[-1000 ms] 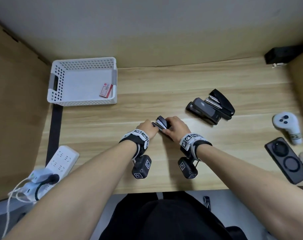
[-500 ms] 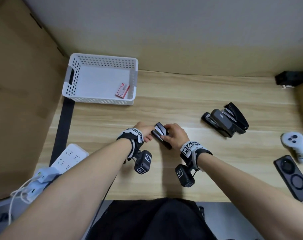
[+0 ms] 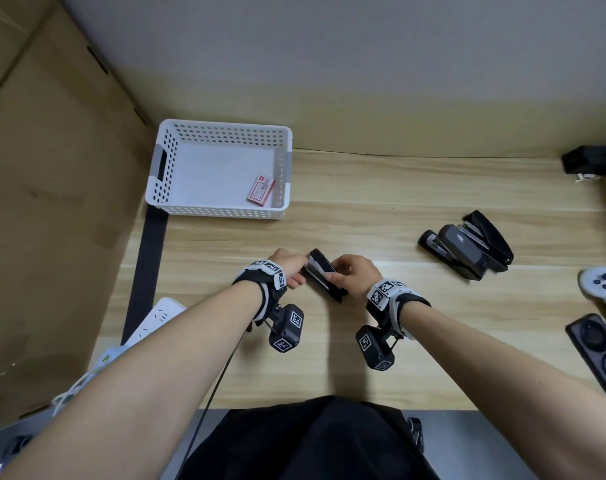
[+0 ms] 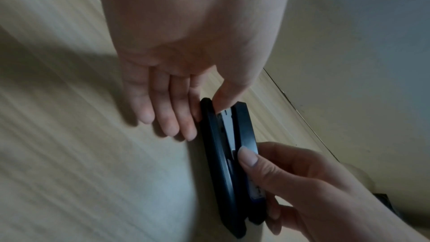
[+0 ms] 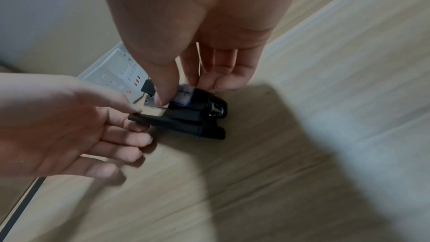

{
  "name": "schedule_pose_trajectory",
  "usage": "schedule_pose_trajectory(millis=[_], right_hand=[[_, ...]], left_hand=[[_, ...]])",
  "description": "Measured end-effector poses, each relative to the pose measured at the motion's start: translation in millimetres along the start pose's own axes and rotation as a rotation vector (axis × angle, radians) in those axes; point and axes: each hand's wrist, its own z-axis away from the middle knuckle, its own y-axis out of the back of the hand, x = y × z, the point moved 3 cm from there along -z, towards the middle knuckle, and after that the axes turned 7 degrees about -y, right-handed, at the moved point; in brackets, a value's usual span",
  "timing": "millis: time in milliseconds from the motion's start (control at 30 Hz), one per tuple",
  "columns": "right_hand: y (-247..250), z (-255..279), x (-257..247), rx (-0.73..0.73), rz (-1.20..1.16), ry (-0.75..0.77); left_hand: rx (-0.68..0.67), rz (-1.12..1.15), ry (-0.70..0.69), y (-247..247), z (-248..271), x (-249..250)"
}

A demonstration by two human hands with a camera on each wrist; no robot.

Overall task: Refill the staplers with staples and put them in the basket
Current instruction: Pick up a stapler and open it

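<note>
Head view: a small black stapler (image 3: pixel 324 276) lies on the wooden desk (image 3: pixel 381 202), nearer the person than the white basket (image 3: pixel 222 211) and to its right. The left hand (image 3: pixel 289 268) touches its far tip; the right hand (image 3: pixel 355 277) covers its near end. A red staple box (image 3: pixel 260 190) lies inside the basket at its right wall. Two larger staplers (image 3: pixel 467 249) sit well to the right of the basket.

Left wrist view: the left hand (image 4: pixel 186 73) pinches the stapler's (image 4: pixel 227 154) base tip narrowly between thumb and forefinger, its other fingers (image 4: pixel 167 117) straight on the desk. The right hand (image 4: pixel 314 187) pinches the cover.

Right wrist view: the right hand's (image 5: pixel 197 47) thumb and fingers clamp the stapler's (image 5: pixel 193 115) cover; the left hand (image 5: pixel 69 126) holds the base tip.
</note>
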Motion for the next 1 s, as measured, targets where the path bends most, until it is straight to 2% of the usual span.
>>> schedule_pose_trajectory(millis=[267,533,767,1000], right_hand=[[11,-11,-35,0.082,0.048,0.074],[19,-11,-43,0.187,0.036,0.144],[30,-10,-26,0.246,-0.220,0.190],[31,-15,10,0.268,-0.701,-0.039]], left_hand=[[-0.013,-0.030,-0.019,19,-14,0],[0.011,-0.052,-0.027,27,-27,-11],[0.030,-0.043,-0.015,34,-35,-5],[0.000,0.012,0.050,16,-34,-6]])
